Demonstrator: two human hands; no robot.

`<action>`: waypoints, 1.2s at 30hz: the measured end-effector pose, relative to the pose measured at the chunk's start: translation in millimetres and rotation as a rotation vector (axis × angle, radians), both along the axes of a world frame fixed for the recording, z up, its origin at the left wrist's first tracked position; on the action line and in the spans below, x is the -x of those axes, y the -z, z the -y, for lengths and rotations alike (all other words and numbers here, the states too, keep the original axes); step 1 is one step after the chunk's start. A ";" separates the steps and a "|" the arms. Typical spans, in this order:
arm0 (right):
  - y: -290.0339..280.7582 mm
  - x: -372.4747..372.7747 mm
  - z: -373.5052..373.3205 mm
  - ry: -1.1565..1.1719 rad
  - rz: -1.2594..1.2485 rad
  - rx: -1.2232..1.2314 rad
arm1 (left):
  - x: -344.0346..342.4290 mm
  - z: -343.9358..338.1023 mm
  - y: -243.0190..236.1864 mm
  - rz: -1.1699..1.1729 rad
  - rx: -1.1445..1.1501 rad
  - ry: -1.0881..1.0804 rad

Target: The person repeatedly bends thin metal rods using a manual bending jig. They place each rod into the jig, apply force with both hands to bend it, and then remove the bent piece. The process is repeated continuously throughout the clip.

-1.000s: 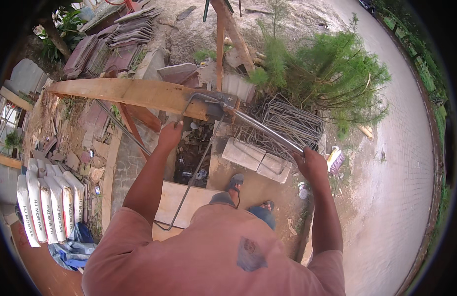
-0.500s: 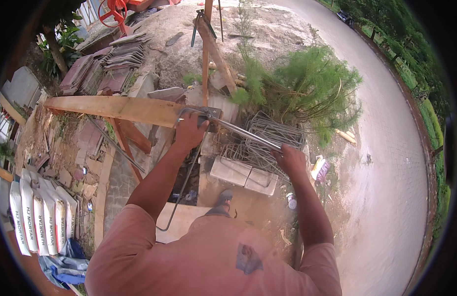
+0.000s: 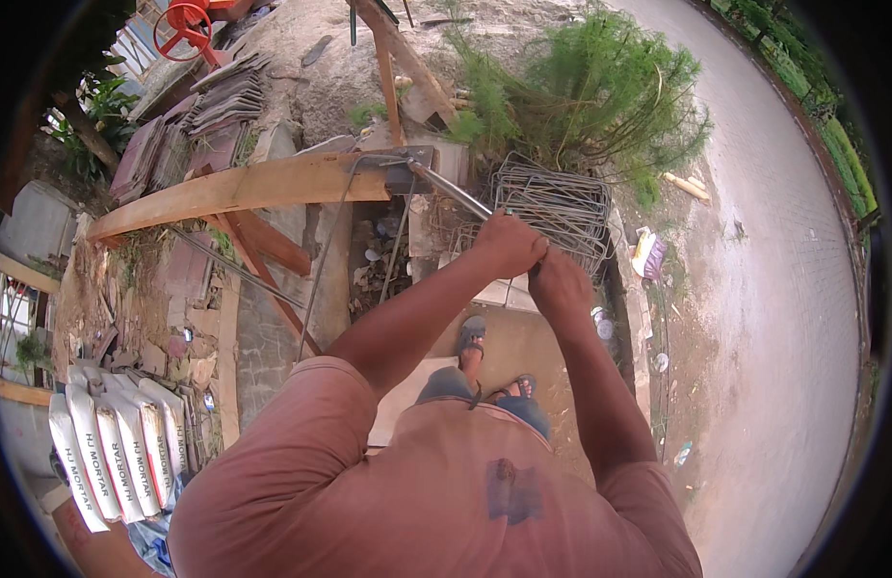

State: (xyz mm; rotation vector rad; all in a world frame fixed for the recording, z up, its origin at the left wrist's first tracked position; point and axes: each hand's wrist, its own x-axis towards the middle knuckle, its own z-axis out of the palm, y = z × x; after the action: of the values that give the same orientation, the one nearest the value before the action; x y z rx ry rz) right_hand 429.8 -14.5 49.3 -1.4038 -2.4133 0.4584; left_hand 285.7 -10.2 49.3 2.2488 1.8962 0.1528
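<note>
Pipe point(image 3: 456, 193), presumably rigid and slick, suits a near-end grip, where fingers of left hand point(image 3: 510, 245) and right hand point(image 3: 563, 286) appear wrapped around it.

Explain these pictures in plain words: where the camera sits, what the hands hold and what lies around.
There is no machine gripping here, just a person. A wide fisheye camera on the head looks down, so edges curve. The left hand and right hand are closed, close together, around a metal bar. It reaches up to the metal-plated end of a wooden beam, where a bent steel rod also sits. Nearby lie a pile of rebar stirrups and, leftward, white sacks.
</note>
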 end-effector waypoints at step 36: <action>118.1 -175.5 -224.9 -0.188 -0.141 0.498 | 99.3 68.8 -73.9 -0.022 -0.531 -1.354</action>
State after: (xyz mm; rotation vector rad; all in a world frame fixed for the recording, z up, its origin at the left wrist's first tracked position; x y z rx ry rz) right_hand 605.3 210.5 -68.8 -1.2635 -2.4213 1.2307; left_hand 186.4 -79.1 123.3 0.6803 3.2631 0.8594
